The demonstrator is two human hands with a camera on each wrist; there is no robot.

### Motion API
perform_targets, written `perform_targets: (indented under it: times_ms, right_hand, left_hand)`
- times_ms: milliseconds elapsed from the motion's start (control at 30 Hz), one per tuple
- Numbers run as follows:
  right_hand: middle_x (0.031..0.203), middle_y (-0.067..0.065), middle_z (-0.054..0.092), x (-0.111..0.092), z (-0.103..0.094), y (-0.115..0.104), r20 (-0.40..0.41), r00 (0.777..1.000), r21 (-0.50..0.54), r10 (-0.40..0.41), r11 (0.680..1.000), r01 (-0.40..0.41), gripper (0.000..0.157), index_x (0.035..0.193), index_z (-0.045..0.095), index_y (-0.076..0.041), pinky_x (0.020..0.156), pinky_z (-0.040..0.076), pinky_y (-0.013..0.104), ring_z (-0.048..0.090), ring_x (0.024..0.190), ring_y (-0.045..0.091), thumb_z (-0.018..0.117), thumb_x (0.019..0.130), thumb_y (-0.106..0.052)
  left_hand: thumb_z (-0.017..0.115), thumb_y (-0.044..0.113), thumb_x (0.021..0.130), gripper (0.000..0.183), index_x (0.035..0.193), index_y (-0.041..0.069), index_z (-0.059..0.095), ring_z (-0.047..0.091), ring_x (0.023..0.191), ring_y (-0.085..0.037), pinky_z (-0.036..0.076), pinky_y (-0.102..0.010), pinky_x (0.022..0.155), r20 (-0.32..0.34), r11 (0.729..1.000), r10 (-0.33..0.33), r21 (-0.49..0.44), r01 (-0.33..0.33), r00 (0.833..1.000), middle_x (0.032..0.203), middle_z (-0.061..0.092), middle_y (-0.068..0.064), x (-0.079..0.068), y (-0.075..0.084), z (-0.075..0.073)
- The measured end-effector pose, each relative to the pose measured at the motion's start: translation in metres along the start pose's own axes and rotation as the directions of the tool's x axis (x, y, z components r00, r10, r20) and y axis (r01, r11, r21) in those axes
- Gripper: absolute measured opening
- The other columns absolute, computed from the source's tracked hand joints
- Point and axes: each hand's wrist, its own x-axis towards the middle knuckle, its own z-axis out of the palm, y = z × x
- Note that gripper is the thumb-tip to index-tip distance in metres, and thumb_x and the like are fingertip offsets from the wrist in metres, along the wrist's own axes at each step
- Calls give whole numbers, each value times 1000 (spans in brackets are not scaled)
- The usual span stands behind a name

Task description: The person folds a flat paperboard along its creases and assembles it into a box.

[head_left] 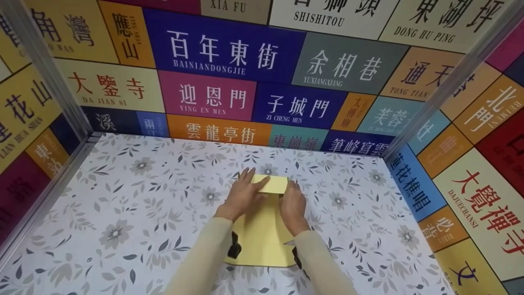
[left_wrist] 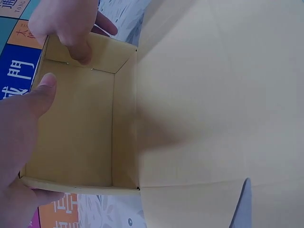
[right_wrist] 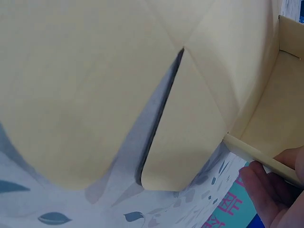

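Yellow box [head_left: 264, 225] partly hidden behind both hands [head_left: 240, 197] [head_left: 294, 207]

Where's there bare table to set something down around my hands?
The flowered tabletop looks bare from the left sleeve to the left wall, from the right sleeve to the right wall, and between the yellow box and back wall. The middle is crowded: left hand and right hand grip the box, its long flap lying between the sleeves.

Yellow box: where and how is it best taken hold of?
Probably by the two side walls of the yellow box, coming from left and right and pinching each wall inside and out. The walls are thin and raised, with open room between them; the broad flap spreads out on the near side, so that looks a poorer approach.
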Motion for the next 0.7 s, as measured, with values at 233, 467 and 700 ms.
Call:
perform_targets:
  times_ms: [233, 467, 700]
  right_hand:
    - [85, 24, 70, 0, -5, 2, 76, 997, 10, 9, 1000, -10, 21, 106, 57, 5, 65, 58, 51, 71, 76, 41, 63, 86, 4]
    - [85, 25, 72, 1, -10, 3, 143, 990, 19, 16, 1000, -19, 31, 118, 55, 2, 66, 57, 53, 71, 77, 41, 64, 89, -2]
    - [85, 23, 72, -1, -10, 5, 168, 985, 96, 50, 993, -67, 25, 116, 56, 1, 65, 56, 53, 71, 77, 41, 62, 93, -6]
  left_hand:
    - [66, 35, 94, 54, 145, 23, 54, 29, 148, -50, 34, -67, 114, 7, 1000, -12, -24, 12, 1000, 158, 35, -27, 0, 1, 1]
    - [68, 30, 94, 51, 143, 22, 57, 33, 145, -52, 37, -69, 110, -41, 1000, 19, -6, -19, 999, 155, 39, -30, -1, -1, 0]
    - [68, 26, 95, 50, 144, 22, 57, 32, 146, -51, 37, -69, 110, -27, 1000, 13, 7, -13, 1000, 156, 38, -30, -1, 1, 1]
